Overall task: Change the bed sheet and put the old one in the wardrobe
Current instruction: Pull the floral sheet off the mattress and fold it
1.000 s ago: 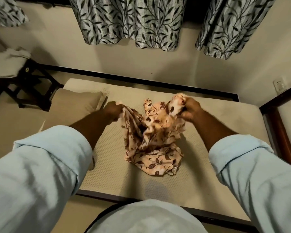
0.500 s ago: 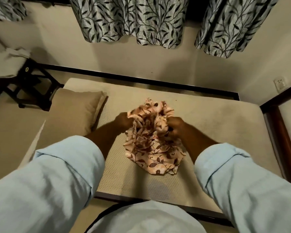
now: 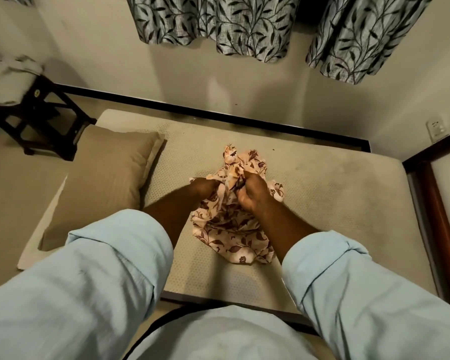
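You are gripping the crumpled peach bed sheet with a brown leaf print point(image 3: 231, 237) in both hands. Your left hand point(image 3: 204, 187) is curling into the cloth, its fingertips buried in the folds and out of sight. Your right hand point(image 3: 252, 194) is closing as a fist round a bunched ridge of the same cloth. The two hands are sitting close together, with only a fold of fabric between them. The bed sheet is bunching up just beyond your knuckles and spilling down past your wrists, its lower part lying on the beige dotted mattress point(image 3: 322, 203) beneath both hands. Out to the left of your left hand a tan rectangular pillow point(image 3: 109, 183) is lying on the mattress, apart from the cloth. Farther left a dark wooden stool point(image 3: 47, 118) is standing on the floor, bearing a pale cloth point(image 3: 8, 79). Well beyond both hands, grey curtains patterned with black leaves point(image 3: 218, 24) are hanging against the wall. Light blue rolled sleeves point(image 3: 115, 255) are covering your arms behind the hands.
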`<action>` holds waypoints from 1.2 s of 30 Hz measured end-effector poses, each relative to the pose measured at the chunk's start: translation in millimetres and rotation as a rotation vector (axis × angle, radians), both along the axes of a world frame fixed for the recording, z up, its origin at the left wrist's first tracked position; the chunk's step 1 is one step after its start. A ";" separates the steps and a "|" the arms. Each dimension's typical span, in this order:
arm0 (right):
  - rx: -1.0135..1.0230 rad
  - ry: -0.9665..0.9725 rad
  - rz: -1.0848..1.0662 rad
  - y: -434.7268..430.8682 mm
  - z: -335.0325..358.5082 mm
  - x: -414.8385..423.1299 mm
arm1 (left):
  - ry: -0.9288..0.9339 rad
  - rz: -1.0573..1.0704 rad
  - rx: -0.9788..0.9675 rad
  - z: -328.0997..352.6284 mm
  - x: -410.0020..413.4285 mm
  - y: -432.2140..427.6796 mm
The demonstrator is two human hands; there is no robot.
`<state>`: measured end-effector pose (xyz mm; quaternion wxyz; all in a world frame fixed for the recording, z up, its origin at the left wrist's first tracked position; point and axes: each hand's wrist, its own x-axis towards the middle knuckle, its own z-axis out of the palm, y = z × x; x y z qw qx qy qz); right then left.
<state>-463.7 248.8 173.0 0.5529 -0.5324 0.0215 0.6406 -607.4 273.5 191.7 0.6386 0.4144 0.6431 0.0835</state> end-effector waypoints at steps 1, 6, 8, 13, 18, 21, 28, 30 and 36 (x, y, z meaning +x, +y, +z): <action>-0.009 -0.008 0.007 -3.5 0.1 -3.5 | -0.010 0.007 -0.003 1.8 1.6 2.0; -0.035 0.024 0.105 -29.9 -4.3 -21.6 | -0.084 0.072 0.003 0.6 7.7 7.5; -0.037 0.060 0.167 -36.1 -8.2 -22.6 | -0.115 0.109 -0.023 -5.3 2.7 6.3; -0.026 0.131 0.336 -45.3 -12.6 -16.6 | -0.248 -0.025 -0.130 -4.3 -9.0 -2.7; -0.129 0.066 0.533 -54.7 -18.3 4.8 | -0.056 -0.162 0.022 -15.3 -24.1 0.6; -0.281 -0.136 0.668 -58.7 -36.6 29.2 | 0.034 -0.360 0.016 -16.4 -37.0 0.7; -0.380 -1.077 0.847 -46.9 -65.3 53.2 | -0.008 -0.621 -0.374 -17.2 -61.0 -7.3; -0.283 -1.180 0.886 -43.5 -59.8 45.1 | -0.025 -0.722 -0.526 -12.1 -66.8 -7.9; -0.095 -1.148 1.229 -41.3 -69.5 10.2 | -0.025 -0.947 -0.687 12.1 -76.3 -3.7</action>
